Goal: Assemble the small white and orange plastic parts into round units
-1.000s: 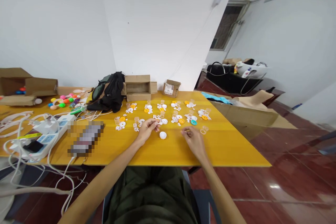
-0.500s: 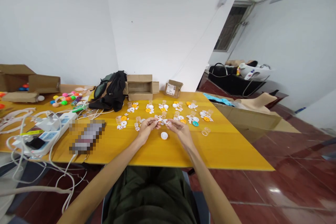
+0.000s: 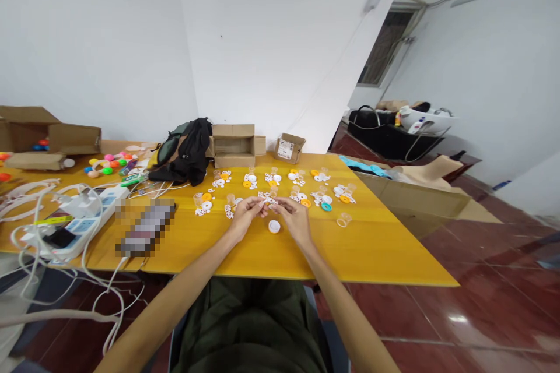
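My left hand (image 3: pixel 247 214) and my right hand (image 3: pixel 294 217) meet over the middle of the table, fingertips pinched close together. Between them are small white plastic pieces (image 3: pixel 269 203) with holes; the fingers hide their exact shape, and I cannot make out how they join. Just below the hands, on the tabletop, sits a round white cap-like part (image 3: pixel 274 227). Beyond the hands lie several small groups of parts: clear plastic cups (image 3: pixel 198 200), orange discs (image 3: pixel 305 203), a teal ring (image 3: pixel 326 207) and white perforated pieces (image 3: pixel 228 211). One clear cup (image 3: pixel 344 220) lies apart at the right.
On the yellow table (image 3: pixel 371 256), a phone (image 3: pixel 146 227) and a power strip (image 3: pixel 90 224) with tangled white cables are at the left. Behind stand a black bag (image 3: pixel 186 151), an open carton (image 3: pixel 234 160) and a smaller box (image 3: pixel 289 148). Colourful balls (image 3: pixel 114 164) lie far left.
My right hand has shifted slightly left, bringing its fingertips and white piece up to those of my left hand. The left hand has barely moved.
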Motion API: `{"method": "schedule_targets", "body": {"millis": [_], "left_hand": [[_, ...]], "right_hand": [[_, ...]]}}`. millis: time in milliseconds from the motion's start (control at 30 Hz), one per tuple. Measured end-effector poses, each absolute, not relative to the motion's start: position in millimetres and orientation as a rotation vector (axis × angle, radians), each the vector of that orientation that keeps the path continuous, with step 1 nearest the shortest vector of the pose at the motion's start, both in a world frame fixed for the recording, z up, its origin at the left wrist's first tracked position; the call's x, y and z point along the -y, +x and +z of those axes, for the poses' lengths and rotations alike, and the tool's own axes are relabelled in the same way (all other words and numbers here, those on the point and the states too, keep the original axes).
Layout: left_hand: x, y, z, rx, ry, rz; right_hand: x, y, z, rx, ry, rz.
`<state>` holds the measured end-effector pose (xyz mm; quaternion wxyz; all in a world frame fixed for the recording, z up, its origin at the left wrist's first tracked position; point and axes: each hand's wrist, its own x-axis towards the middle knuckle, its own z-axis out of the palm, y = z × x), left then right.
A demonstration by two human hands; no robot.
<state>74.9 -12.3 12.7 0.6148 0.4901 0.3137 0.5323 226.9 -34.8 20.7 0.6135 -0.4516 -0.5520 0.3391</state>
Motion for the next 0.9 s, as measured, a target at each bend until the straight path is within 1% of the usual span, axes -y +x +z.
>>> {"method": "schedule_targets", "body": {"millis": [400,900], "left_hand": [[15.8,75.6,14.4,-0.697,1.255,1.183],[15.5,75.5,14.8,-0.711,1.275,1.167]], "right_hand": [[34.1,217.7,15.9,1.302,-1.051,0.599],[33.4,221.9,9.9,1.392,-1.049,0.425]]}}
